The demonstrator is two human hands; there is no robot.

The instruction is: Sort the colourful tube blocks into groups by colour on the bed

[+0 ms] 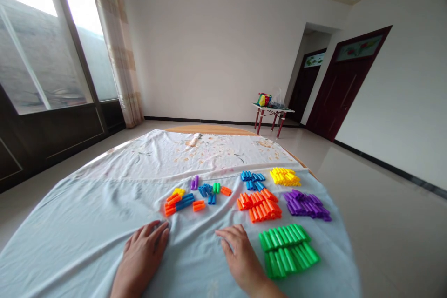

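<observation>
My left hand (145,251) lies on the light blue cloth, fingers spread, holding nothing. Just beyond its fingertips are orange pieces (170,209), blue pieces (185,201) and yellow pieces (179,192). My right hand (237,253) rests on the cloth with its fingers apart and nothing in them, left of the green pile (288,249). Beyond it sits the orange pile (261,206). Small purple (194,182), blue (207,191), green (216,188) and orange (199,206) groups lie in the middle.
A purple pile (306,205), a yellow pile (284,177) and a blue pile (253,179) lie at the right of the round table (87,223). A small side table (272,108) holding bags stands by the far wall.
</observation>
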